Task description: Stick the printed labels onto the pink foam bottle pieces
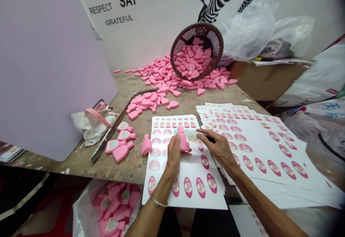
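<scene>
My left hand (174, 154) is closed round a pink bottle-shaped piece (183, 140), held upright over a white sticker sheet (188, 190) that lies on the table in front of me. My right hand (217, 145) pinches a pale round sticker (192, 135) right beside the piece, its fingertips at the sheet. The sheet carries rows of pink oval and round stickers. Left of the sheet lie a few pink pieces with stickers on them (121, 142) and one plain piece (146, 145).
A brown basket (212, 37), tipped on its side at the back, spills a heap of pink pieces (167, 79). A stack of sticker sheets (256, 140) lies to the right. A plastic bag of finished pieces (113, 208) hangs below the table edge. A cloth bag (93, 124) sits left.
</scene>
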